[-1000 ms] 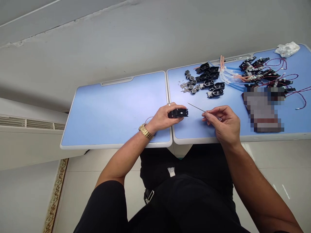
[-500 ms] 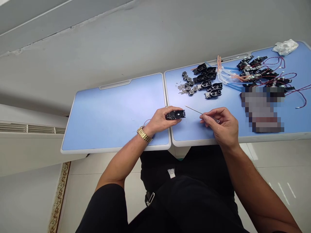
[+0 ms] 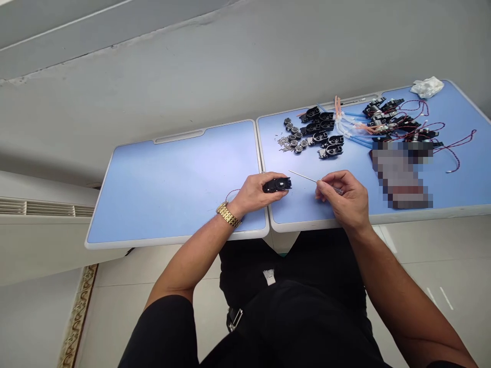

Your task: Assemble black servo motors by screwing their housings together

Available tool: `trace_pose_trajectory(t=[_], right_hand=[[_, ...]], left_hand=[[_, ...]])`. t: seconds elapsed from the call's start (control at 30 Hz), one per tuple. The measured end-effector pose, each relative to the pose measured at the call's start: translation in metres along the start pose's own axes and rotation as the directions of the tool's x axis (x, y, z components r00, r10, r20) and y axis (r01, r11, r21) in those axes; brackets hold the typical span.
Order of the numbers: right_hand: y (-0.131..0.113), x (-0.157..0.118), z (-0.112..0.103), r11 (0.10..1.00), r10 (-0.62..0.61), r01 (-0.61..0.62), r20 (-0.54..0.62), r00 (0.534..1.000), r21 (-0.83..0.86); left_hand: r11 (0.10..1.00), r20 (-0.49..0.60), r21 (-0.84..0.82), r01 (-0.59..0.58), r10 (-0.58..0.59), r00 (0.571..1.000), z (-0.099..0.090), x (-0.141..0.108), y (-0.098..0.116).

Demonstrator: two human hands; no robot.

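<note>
Between the thumb and fingers of my left hand (image 3: 253, 194) is a small black plastic motor housing (image 3: 277, 184), held over the seam of the two tables with a round, white-centred part facing up. A thin red wire (image 3: 232, 193) shows behind that wrist. My right hand (image 3: 347, 197) pinches a slim metal screwdriver (image 3: 307, 177), its shaft pointing left towards the housing. The tip is apart from the housing, just above its right end. Beyond the hands lie loose screws (image 3: 286, 143), several round metal-and-black parts (image 3: 294, 136) and several open black housings (image 3: 320, 137).
Two blue-topped tables (image 3: 184, 189) stand side by side against a grey wall. On the right lie blue and orange tubes (image 3: 347, 125), black assemblies with red wires (image 3: 383, 120), a pixelated flat object (image 3: 402, 176) and crumpled white tissue (image 3: 427, 87).
The view has shifted slightly, so the items on the right table appear further left. The housing has tilted a little in my left hand. Both hands keep their grips.
</note>
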State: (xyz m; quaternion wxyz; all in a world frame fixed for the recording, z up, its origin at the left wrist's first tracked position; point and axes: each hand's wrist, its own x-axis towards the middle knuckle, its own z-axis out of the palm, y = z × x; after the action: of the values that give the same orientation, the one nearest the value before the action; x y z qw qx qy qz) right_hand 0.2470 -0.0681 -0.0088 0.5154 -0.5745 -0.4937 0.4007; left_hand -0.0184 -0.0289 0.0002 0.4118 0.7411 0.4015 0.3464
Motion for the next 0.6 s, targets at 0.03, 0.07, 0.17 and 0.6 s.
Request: trace_pose_trajectory(t=[0.03,0.07,0.17,0.6], right_hand=[[0.000,0.002,-0.001,0.999,-0.014,0.014,-0.010,1.000,-0.048],[-0.001,0.004,-0.003,0.994,-0.035,0.032,-0.026,0.999,-0.106],[-0.003,0.014,-0.006,0.957,-0.141,0.119,-0.064,0.988,-0.265],[-0.006,0.065,0.032,0.744,-0.467,0.482,0.155,0.870,-0.462]], left_hand=[[1.000,0.005,0.011,0.012,-0.012,1.000,0.000,0.000,0.000],[0.999,0.007,0.023,0.022,-0.022,1.000,0.000,0.000,0.001],[0.998,0.008,0.057,0.026,-0.027,1.000,0.000,-0.001,0.002],[0.999,0.004,0.044,-0.009,0.009,1.000,0.001,0.001,0.002]])
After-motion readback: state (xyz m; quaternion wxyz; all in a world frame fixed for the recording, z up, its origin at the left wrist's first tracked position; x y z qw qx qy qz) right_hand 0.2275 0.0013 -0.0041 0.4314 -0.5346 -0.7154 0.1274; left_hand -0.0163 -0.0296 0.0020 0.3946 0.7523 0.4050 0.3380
